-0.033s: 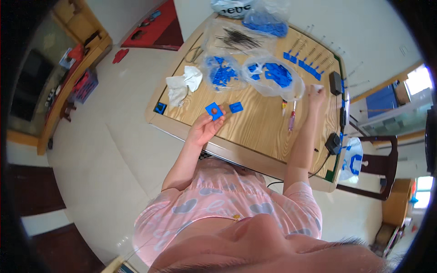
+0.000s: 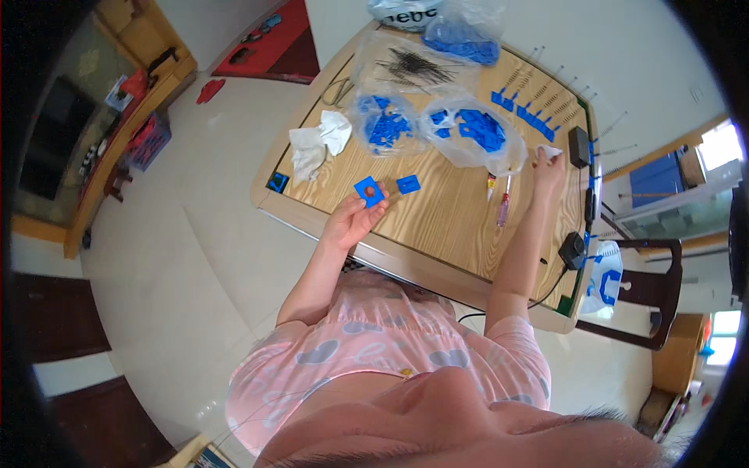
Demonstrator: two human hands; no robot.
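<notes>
My left hand pinches a flat blue square plastic piece with a round hole in its middle, above the table's near edge. Skin shows through the hole. Just right of it, a smaller blue plastic piece lies on the wood-grain table. Over at the right side my right hand is closed on a small crumpled white thing, perhaps tissue; its exact kind is too small to tell. Nearer me lie a screwdriver with a pinkish clear handle and a small yellow-and-red tube.
Plastic bags of blue pieces and dark thin rods cover the far half. White tissues and scissors lie left. Blue parts with springs line the far right. A black adapter trails a cable.
The whole view has shifted very slightly. Both hands keep their holds, and nothing on the table has visibly moved.
</notes>
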